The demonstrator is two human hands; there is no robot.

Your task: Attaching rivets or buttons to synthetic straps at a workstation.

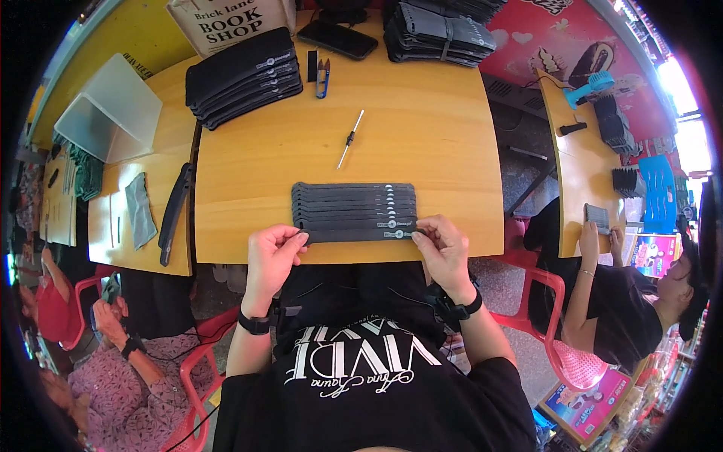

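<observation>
At the near edge of the wooden counter point(422, 135), both hands pinch the ends of one dark fabric strip point(360, 235). The left hand point(273, 255) has its fingers closed on the strip's left end, and the right hand point(443, 248) is clamped on the right end. The strip lies just at the near side of a fanned row of similar strips point(354, 203), touching it. Farther off, a thin seam ripper point(350, 138) lies alone mid-counter. At the far left sits a stack of dark strips point(242, 77), with small blue snips point(322, 78) just right of it and a black phone point(337, 39) beyond.
</observation>
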